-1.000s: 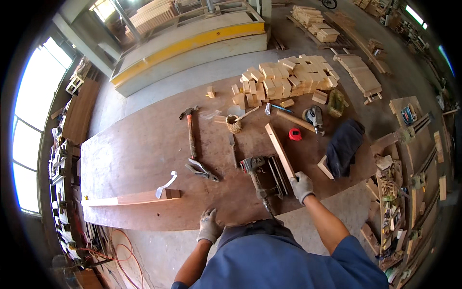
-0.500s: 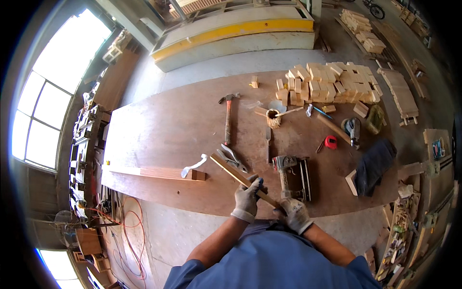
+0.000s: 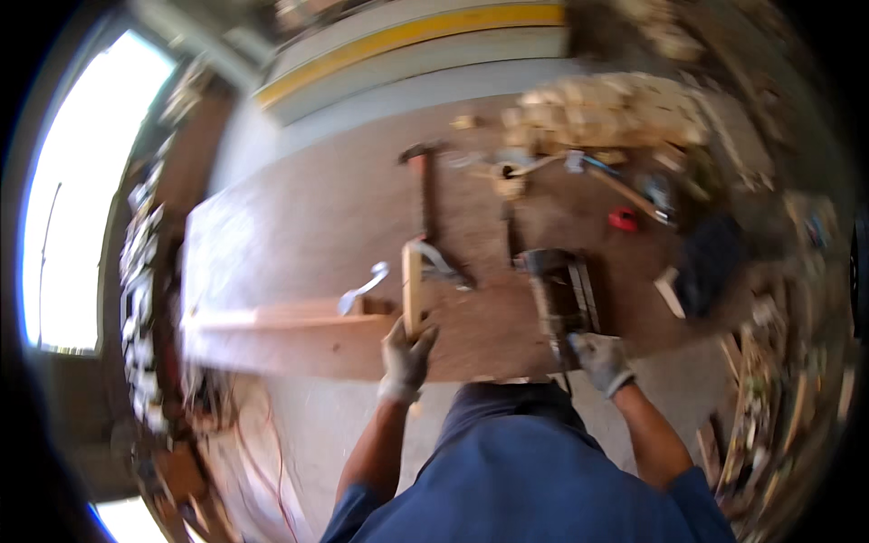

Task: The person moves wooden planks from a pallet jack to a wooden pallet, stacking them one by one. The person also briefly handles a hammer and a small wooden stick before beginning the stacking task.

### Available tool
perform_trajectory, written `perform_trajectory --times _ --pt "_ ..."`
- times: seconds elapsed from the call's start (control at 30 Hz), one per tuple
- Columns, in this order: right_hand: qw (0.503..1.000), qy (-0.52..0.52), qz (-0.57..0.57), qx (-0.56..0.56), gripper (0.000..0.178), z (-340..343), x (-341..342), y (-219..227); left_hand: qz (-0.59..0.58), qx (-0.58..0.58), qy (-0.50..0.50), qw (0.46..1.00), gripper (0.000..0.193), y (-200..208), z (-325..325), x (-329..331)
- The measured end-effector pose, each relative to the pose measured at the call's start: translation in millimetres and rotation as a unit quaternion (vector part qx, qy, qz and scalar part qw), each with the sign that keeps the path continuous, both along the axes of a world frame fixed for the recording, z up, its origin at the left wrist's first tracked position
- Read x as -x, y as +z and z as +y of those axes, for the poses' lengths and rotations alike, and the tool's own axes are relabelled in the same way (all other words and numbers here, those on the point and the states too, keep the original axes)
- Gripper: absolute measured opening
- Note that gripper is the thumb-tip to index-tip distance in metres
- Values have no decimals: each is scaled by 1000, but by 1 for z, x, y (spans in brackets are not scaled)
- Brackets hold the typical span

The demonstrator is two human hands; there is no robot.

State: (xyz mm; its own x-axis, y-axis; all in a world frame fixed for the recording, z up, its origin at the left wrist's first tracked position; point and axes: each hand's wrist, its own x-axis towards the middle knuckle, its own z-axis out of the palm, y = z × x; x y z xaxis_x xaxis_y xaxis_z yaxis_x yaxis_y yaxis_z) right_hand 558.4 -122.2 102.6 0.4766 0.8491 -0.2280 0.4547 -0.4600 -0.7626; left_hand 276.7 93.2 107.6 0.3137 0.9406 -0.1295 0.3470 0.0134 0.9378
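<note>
In my gloved left hand (image 3: 407,364) is a short, pale wooden strip (image 3: 412,294), gripped at its lower end and pointing away from me over the bench. My gloved right hand (image 3: 601,358) is at the near edge of the bench, beside the near end of a nail gun (image 3: 546,303). Motion blurs its fingers, so I cannot tell whether they grip the tool. A long wooden board (image 3: 272,317) lies to the left, with a crumpled white strip (image 3: 364,288) on its right end. Pliers (image 3: 442,262) lie just beyond the wooden strip.
A hammer (image 3: 420,195), a chisel (image 3: 510,233) and a red tape measure (image 3: 623,219) lie on the brown bench (image 3: 299,199). Stacked wood blocks (image 3: 615,113) stand at the far right. Dark cloth (image 3: 711,267) lies near the right edge.
My hands have moved apart. The left has swung the wooden strip more upright and leftward; the right has left the strip's near end and shifted right, beside the nail gun. The view has shifted and blurred.
</note>
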Motion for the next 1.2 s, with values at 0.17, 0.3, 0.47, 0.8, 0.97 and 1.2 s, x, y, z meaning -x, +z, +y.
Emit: perform_trajectory --times 0.17,0.3,0.47,0.8,0.97,1.2 --pt "999 -38 20 27 59 -39 64 -23 109 -57 -191 974 21 -22 -14 24" --pt "976 -97 2 197 63 -96 126 -20 132 -114 -365 914 31 -37 -43 21" --pt "915 -36 65 396 60 -147 185 7 116 -12 -463 879 45 -45 -77 28" --pt "963 -60 -65 256 22 -259 258 -78 169 -50 -613 770 45 -31 -178 -4" --pt "947 -161 2 278 29 -333 243 -78 152 -43 -650 743 48 -60 -247 -25" --pt "901 -308 74 295 35 -488 241 -75 209 -125 -714 657 47 -21 -411 -61"
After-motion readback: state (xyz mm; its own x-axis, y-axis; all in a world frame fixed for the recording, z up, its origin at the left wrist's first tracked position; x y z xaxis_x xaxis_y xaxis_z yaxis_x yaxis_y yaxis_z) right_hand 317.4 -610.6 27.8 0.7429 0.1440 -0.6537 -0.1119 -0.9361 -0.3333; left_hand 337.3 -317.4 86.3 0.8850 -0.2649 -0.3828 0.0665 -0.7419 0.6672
